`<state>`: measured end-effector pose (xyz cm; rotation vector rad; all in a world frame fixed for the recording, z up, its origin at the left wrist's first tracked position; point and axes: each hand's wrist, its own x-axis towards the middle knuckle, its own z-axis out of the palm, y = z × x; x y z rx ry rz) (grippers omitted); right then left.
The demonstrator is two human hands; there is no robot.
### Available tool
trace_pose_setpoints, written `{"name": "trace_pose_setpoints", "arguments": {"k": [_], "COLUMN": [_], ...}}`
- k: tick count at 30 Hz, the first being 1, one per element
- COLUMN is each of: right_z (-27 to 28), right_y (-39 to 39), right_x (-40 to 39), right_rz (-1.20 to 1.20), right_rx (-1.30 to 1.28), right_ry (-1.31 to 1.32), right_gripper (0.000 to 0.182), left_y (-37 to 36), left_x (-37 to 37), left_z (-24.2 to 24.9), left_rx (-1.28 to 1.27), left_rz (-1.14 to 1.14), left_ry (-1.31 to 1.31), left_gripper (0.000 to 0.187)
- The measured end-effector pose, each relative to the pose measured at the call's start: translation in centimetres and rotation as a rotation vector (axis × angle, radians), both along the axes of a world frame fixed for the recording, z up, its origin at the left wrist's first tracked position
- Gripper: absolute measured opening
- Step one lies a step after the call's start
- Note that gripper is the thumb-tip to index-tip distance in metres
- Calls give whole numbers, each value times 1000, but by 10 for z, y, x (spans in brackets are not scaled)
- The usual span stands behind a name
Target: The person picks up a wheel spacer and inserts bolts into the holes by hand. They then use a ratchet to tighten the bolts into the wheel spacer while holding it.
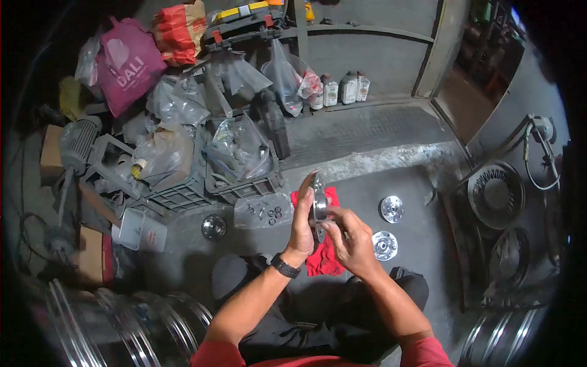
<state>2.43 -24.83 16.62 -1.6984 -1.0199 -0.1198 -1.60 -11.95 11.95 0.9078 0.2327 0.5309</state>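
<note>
My left hand (299, 231), with a dark watch on its wrist, grips a shiny metal wheel hub (318, 206) by its flange. The hub is held edge-on, its round centre boss facing right. My right hand (353, 240) has its fingers bent and closed at that boss; whether a small part is between the fingertips cannot be seen. Below the hands a red cloth (324, 265) lies on the floor. Two similar hubs, an upper one (392, 209) and a lower one (384, 245), rest flat to the right of it.
A clear plastic bag (263, 211) with small dark parts lies on the floor, beside a darker round hub (213, 226). Crates (241, 189) full of bags stand behind. A white bin (139, 230) is at left. Metal rims (131, 330) and round wheel covers (496, 194) flank me.
</note>
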Motion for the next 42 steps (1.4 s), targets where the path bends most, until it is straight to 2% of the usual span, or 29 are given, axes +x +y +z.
{"name": "trace_pose_setpoints", "arguments": {"k": [1,5,10,13,14,16,19,22,26,28,32,34,38,40,42], "right_z": [4,4,-2,5,4,2,2,-1,-3,0,-5,-6,-6,-8,-5], "right_y": [1,-5,-12,-8,-6,-1,-6,-6,-4,0,-4,-4,-3,-3,-3], "right_x": [-2,-2,4,7,6,2,2,1,6,6,3,0,-7,-9,-11], "right_rz": [-2,40,-14,30,33,50,44,11,18,60,41,-20,-78,-91,-83], "right_rx": [98,54,-196,-84,-84,99,-3,-85,-81,58,7,-28,-4,-65,-62], "right_ry": [26,159,61,-35,-36,51,111,82,-16,-48,-1,-7,56,248,330], "right_gripper": [15,13,10,11,11,12,12,18,17,14,10,11,13,17,17], "left_y": [0,-2,-6,-1,1,3,-2,-4,-3,-1,-7,-7,-10,-7,-10], "left_x": [0,-1,1,3,2,-2,4,2,0,-1,0,3,5,1,-2], "left_z": [0,0,-1,-8,-9,-10,-8,-6,-2,-2,-4,-12,-13,-12,-7], "left_rx": [-23,-28,62,49,49,-35,0,-60,-48,-59,-48,112,238,410,376], "left_rz": [2,1,13,38,41,-31,61,13,-4,-20,-13,63,185,253,256], "left_ry": [19,20,-6,1,1,70,27,6,22,48,44,31,33,36,40], "left_gripper": [66,65,66,67,67,67,66,66,66,66,67,67,66,66,67]}}
